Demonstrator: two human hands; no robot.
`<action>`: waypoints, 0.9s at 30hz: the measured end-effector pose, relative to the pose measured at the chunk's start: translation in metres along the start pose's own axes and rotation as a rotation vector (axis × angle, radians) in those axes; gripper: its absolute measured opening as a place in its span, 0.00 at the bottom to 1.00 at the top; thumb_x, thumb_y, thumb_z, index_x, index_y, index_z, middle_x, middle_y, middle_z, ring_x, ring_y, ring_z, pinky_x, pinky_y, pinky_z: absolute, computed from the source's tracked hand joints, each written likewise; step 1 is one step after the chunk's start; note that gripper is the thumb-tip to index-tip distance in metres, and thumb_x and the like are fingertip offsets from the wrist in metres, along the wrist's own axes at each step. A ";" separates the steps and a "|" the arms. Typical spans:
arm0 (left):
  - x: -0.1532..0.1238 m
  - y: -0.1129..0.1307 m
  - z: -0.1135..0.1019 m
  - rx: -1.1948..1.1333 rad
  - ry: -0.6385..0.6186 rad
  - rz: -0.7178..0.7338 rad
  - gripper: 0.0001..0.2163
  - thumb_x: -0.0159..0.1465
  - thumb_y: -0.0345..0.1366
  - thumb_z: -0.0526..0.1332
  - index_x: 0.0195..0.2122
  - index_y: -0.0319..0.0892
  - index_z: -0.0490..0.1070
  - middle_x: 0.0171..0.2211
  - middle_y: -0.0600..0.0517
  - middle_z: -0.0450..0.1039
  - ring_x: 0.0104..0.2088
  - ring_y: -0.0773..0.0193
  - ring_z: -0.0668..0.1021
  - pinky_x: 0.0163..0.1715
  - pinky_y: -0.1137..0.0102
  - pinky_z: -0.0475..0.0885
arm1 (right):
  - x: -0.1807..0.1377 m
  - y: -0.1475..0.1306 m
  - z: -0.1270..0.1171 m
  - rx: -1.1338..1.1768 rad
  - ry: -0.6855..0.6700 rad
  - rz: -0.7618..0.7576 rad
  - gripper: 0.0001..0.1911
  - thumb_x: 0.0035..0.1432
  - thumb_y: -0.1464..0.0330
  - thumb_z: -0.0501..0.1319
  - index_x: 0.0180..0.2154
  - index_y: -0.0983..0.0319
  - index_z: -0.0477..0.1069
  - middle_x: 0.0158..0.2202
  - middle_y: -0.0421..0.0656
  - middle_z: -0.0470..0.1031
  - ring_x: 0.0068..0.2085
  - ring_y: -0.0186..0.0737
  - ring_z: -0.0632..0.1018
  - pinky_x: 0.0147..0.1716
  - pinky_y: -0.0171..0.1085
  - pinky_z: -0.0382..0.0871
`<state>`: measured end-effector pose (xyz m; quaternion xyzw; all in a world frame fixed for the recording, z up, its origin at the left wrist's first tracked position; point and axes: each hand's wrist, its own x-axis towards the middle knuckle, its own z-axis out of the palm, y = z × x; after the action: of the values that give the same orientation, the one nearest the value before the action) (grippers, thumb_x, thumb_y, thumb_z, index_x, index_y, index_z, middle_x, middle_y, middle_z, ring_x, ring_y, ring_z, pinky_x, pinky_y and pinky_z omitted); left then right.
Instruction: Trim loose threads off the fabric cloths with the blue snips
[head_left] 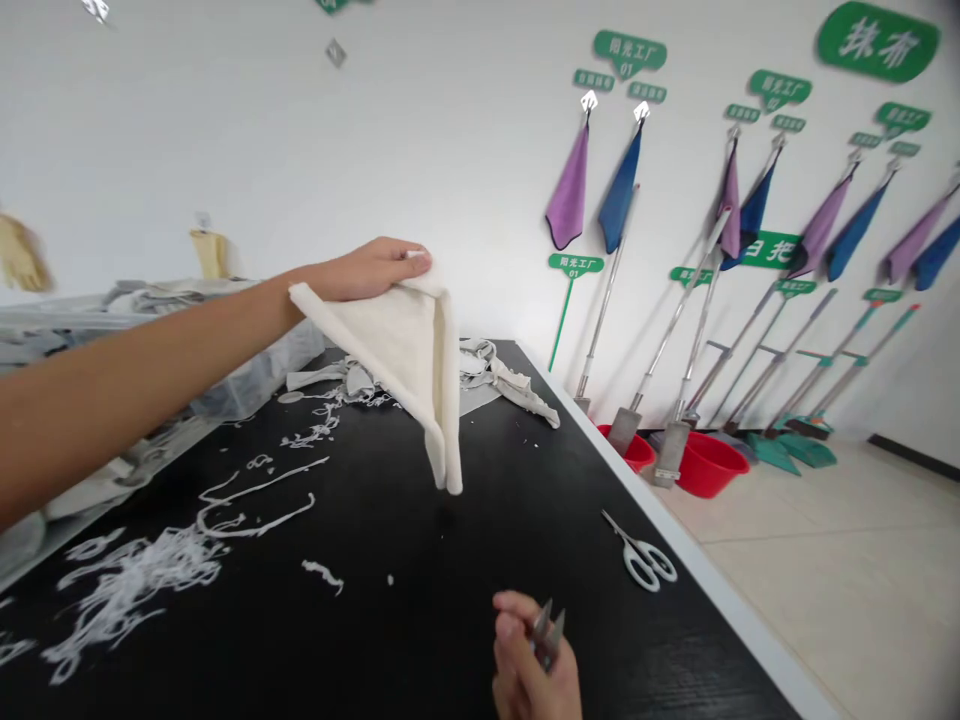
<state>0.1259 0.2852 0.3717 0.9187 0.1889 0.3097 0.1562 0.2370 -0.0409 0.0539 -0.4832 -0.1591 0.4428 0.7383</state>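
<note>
Cream fabric hangs from the person's left hand, out in front of me: a limp piece of cloth, pinched at its top edge between closed fingertips, its lower end drooping above the black table. Near the table's front, the right hand has its fingers curled around small metal snips, the two pointed blades poking out slightly apart. White-handled scissors lie off to the right, untouched.

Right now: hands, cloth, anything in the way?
Left hand gripping cream cloth, raised above black table. Right hand holding metal snips, tips apart, clear of cloth. Around them: thread scraps at left, scissors near right edge.
</note>
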 end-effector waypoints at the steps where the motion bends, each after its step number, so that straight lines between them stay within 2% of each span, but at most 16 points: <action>1: -0.012 0.017 -0.003 -0.027 -0.041 0.019 0.19 0.68 0.51 0.54 0.35 0.39 0.71 0.31 0.53 0.69 0.32 0.65 0.73 0.33 0.72 0.68 | 0.001 -0.008 0.003 -0.040 0.037 -0.079 0.26 0.44 0.52 0.72 0.40 0.63 0.75 0.19 0.32 0.61 0.15 0.21 0.50 0.14 0.28 0.42; 4: -0.045 0.061 -0.009 -0.072 -0.113 0.034 0.22 0.68 0.54 0.54 0.37 0.37 0.71 0.30 0.53 0.67 0.28 0.69 0.72 0.31 0.72 0.67 | 0.006 -0.035 0.012 -0.260 0.092 -0.333 0.31 0.44 0.60 0.74 0.50 0.60 0.73 0.38 0.41 0.72 0.19 0.23 0.58 0.16 0.30 0.51; 6: -0.061 0.083 -0.013 -0.057 -0.146 0.017 0.23 0.67 0.55 0.54 0.39 0.35 0.71 0.30 0.54 0.66 0.28 0.69 0.72 0.33 0.70 0.68 | 0.007 -0.048 0.018 -0.410 0.012 -0.413 0.36 0.41 0.63 0.75 0.54 0.60 0.71 0.46 0.44 0.73 0.22 0.24 0.59 0.19 0.31 0.55; 8: -0.072 0.097 -0.016 -0.022 -0.183 -0.007 0.24 0.68 0.55 0.53 0.42 0.34 0.71 0.30 0.54 0.66 0.31 0.66 0.75 0.37 0.65 0.70 | 0.006 -0.052 0.021 -0.538 -0.070 -0.410 0.30 0.42 0.64 0.73 0.49 0.63 0.74 0.42 0.44 0.75 0.23 0.26 0.60 0.21 0.32 0.56; 11: -0.080 0.103 -0.022 0.121 -0.217 0.048 0.26 0.68 0.55 0.51 0.42 0.33 0.72 0.31 0.53 0.67 0.35 0.61 0.77 0.42 0.60 0.70 | 0.001 -0.049 0.020 -0.671 -0.075 -0.402 0.14 0.50 0.62 0.67 0.35 0.66 0.77 0.25 0.40 0.72 0.23 0.30 0.62 0.23 0.33 0.56; 15: -0.077 0.084 -0.034 0.527 -0.257 0.174 0.22 0.70 0.49 0.51 0.46 0.37 0.75 0.31 0.54 0.71 0.38 0.62 0.76 0.50 0.60 0.67 | 0.004 -0.053 0.004 -0.746 -0.143 -0.402 0.13 0.53 0.61 0.64 0.27 0.65 0.74 0.21 0.37 0.66 0.25 0.32 0.63 0.25 0.34 0.56; 18: -0.076 0.058 -0.044 0.729 -0.239 0.151 0.20 0.70 0.47 0.51 0.51 0.40 0.74 0.34 0.55 0.72 0.40 0.62 0.76 0.52 0.59 0.65 | 0.012 -0.066 -0.011 -0.750 -0.205 -0.347 0.18 0.53 0.57 0.65 0.24 0.65 0.72 0.20 0.37 0.64 0.25 0.31 0.62 0.25 0.33 0.54; 21: -0.079 0.030 -0.048 0.797 -0.213 0.091 0.20 0.70 0.47 0.52 0.53 0.41 0.73 0.38 0.54 0.73 0.44 0.59 0.76 0.54 0.55 0.64 | 0.018 -0.076 -0.018 -0.632 -0.230 -0.186 0.20 0.48 0.54 0.69 0.27 0.66 0.73 0.22 0.36 0.67 0.25 0.31 0.65 0.25 0.33 0.57; 24: -0.081 0.006 -0.038 0.837 -0.207 0.035 0.18 0.69 0.47 0.54 0.53 0.45 0.73 0.43 0.53 0.74 0.47 0.54 0.74 0.54 0.50 0.63 | 0.020 -0.072 -0.017 -0.450 -0.195 0.025 0.25 0.41 0.55 0.74 0.35 0.66 0.73 0.29 0.41 0.75 0.29 0.37 0.73 0.30 0.35 0.65; 27: -0.080 -0.013 -0.009 0.830 -0.187 0.009 0.18 0.70 0.49 0.52 0.52 0.48 0.73 0.46 0.50 0.74 0.48 0.50 0.74 0.54 0.52 0.62 | 0.019 -0.056 -0.013 -0.338 -0.132 0.146 0.26 0.39 0.57 0.75 0.37 0.64 0.72 0.32 0.43 0.78 0.32 0.39 0.77 0.32 0.36 0.69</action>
<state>0.0582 0.2625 0.3331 0.9287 0.2784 0.1233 -0.2119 0.2847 -0.0408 0.0916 -0.5806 -0.2437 0.4927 0.6006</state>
